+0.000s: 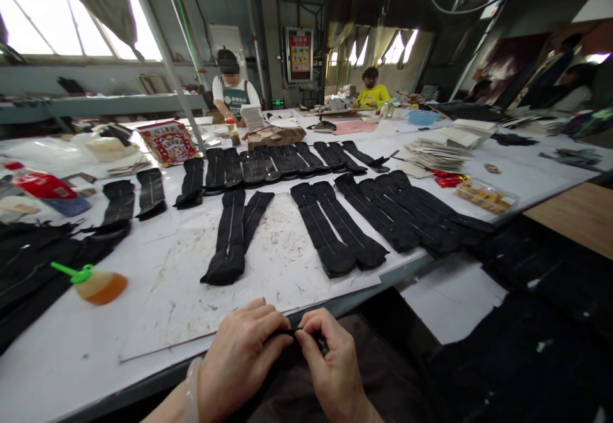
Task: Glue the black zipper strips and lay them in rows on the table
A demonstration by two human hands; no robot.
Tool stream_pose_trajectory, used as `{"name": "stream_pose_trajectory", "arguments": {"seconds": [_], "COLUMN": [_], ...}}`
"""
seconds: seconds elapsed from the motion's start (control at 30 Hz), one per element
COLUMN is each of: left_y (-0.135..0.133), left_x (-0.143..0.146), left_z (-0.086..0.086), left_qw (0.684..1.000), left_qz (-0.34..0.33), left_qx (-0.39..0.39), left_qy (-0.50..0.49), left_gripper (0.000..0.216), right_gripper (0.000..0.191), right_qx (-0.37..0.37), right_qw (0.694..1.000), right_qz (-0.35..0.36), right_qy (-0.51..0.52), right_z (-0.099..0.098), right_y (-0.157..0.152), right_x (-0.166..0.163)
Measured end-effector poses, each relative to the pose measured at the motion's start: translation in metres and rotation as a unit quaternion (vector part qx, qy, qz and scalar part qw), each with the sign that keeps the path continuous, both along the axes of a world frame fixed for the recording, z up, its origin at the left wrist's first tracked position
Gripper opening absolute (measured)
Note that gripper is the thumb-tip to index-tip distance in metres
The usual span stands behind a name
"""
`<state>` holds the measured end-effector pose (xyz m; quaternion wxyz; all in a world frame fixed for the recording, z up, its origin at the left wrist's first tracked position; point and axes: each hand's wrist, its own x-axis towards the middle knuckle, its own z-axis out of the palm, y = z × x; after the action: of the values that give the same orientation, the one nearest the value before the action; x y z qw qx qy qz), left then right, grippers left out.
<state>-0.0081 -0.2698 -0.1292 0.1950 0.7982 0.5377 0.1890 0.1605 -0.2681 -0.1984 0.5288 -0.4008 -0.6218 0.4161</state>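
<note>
At the table's near edge, my left hand [244, 349] and my right hand [332, 362] pinch the edge of a black fabric piece [290, 331] between thumbs and fingers. The fingertips nearly touch; most of the piece is hidden by my hands or merges with the dark cloth on my lap. Just beyond lies a black zippered boot upper [227, 244], partly over another black piece [256, 212]. Right of these, two zippered boot uppers [330, 231] lie side by side, with several more [397, 212] overlapping farther right.
Behind is a long row of black uppers [268, 164]. An orange-liquid squeeze bottle [101, 285] with a green nozzle lies left, near dark pieces [29, 263]. Stacked white sheets [438, 148] and a clear box of yellow food [486, 196] stand right. Two people work across the table.
</note>
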Motion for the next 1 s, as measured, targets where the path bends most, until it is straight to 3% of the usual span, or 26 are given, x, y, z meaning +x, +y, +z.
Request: {"name": "stream_pose_trajectory", "arguments": {"seconds": [0.03,0.17,0.23,0.3,0.4,0.47,0.57,0.67,0.73,0.9,1.0], "left_y": [0.000,0.002,0.001,0.000,-0.003,-0.004,-0.001,0.007,0.011,0.016,0.017], "left_x": [-0.002,-0.015,-0.023,-0.034,-0.053,-0.069,-0.091,-0.102,-0.097,-0.059,-0.039], "left_z": [0.001,0.015,0.029,0.044,0.067,0.079,0.086,0.074,0.055,-0.001,-0.020], "left_qw": [1.000,0.998,0.997,0.996,0.993,0.984,0.956,0.956,0.972,0.988,0.989], "left_qz": [-0.005,-0.014,-0.015,-0.011,0.021,0.070,0.153,0.146,0.106,0.047,0.040], "left_qx": [0.016,0.065,0.073,0.070,0.063,0.081,0.126,0.121,0.111,0.078,0.056], "left_qy": [0.005,-0.012,-0.034,-0.060,-0.100,-0.140,-0.218,-0.224,-0.176,-0.122,-0.130], "left_gripper": [0.019,0.016,0.014,0.013,0.010,0.007,0.010,0.034,0.047,0.027,0.015], "right_gripper": [0.008,0.082,0.099,0.081,0.014,0.022,0.018,0.020,0.023,0.020,0.021], "right_qx": [-0.028,-0.109,-0.141,-0.193,-0.208,-0.165,-0.086,-0.027,-0.012,-0.060,-0.076], "right_qw": [0.999,0.974,0.969,0.960,0.956,0.969,0.987,0.974,0.943,0.871,0.844], "right_qz": [0.011,0.058,0.086,0.131,0.165,0.150,0.132,0.137,0.126,0.117,0.111], "right_qy": [0.043,0.192,0.185,0.156,0.124,0.103,0.009,-0.180,-0.306,-0.473,-0.519], "right_z": [-0.001,-0.006,-0.011,-0.017,-0.018,-0.004,0.036,0.074,0.084,0.067,0.053], "right_y": [0.001,0.005,0.007,0.008,0.012,0.018,0.029,0.036,0.036,0.024,0.017], "right_x": [0.000,-0.001,-0.004,-0.012,-0.026,-0.030,-0.019,0.004,0.018,0.038,0.047]}}
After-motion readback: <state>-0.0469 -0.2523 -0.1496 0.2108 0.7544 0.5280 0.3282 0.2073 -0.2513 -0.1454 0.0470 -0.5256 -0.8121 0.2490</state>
